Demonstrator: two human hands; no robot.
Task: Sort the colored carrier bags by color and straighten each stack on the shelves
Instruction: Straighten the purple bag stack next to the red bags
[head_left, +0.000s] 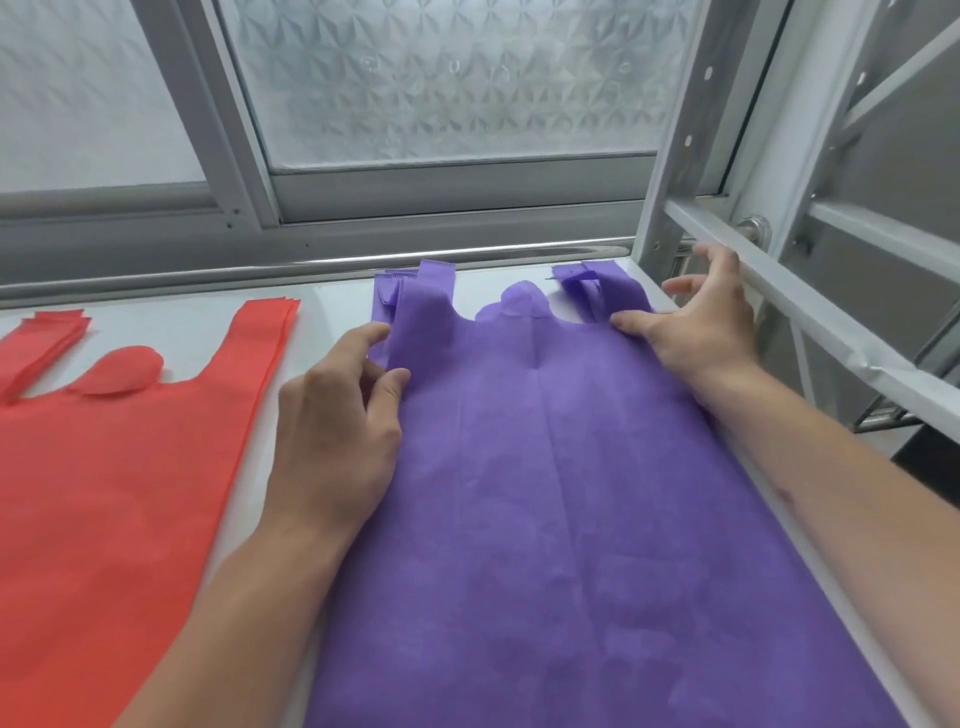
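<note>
White shelf (306, 374), flat purple bag stack (545, 493), left hand (332, 431) pinching its edge, right hand (701, 322) fingers spread

Frosted window (447, 78) — white metal shelving (810, 306)

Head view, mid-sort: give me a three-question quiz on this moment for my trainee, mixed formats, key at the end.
1. True or false: the purple stack and the red stack overlap on the shelf.
2. Multiple choice: where does the left hand touch the purple stack? A) its far right handle B) its left edge near the left handle C) its near bottom edge
3. Fill in: the right hand rests by the purple stack's ______ handle, fingers spread.

Key:
1. False; bare shelf shows between them.
2. B
3. right
</note>
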